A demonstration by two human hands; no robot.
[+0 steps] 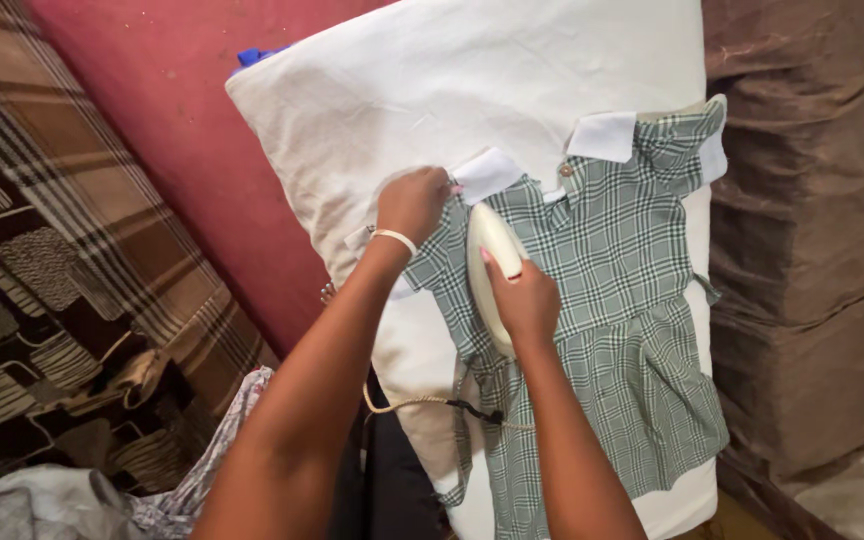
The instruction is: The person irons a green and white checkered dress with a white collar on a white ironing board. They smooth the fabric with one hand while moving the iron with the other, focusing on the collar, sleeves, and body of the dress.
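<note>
Head view: right hand (524,300) gripping cream iron (490,262) on checked dress (602,310); left hand (412,203) pinching shoulder

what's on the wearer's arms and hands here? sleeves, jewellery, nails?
Both arms are bare to the frame edge, with no sleeves in view. The left hand has a thin pale bangle around the wrist. The right hand shows a pink-painted thumbnail. No gloves, rings or watch visible.

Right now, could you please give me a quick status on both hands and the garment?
Right hand in a grip on cream electric iron. Left hand pinning green checked dress at shoulder. Iron cord trailing off white padded board.
</note>
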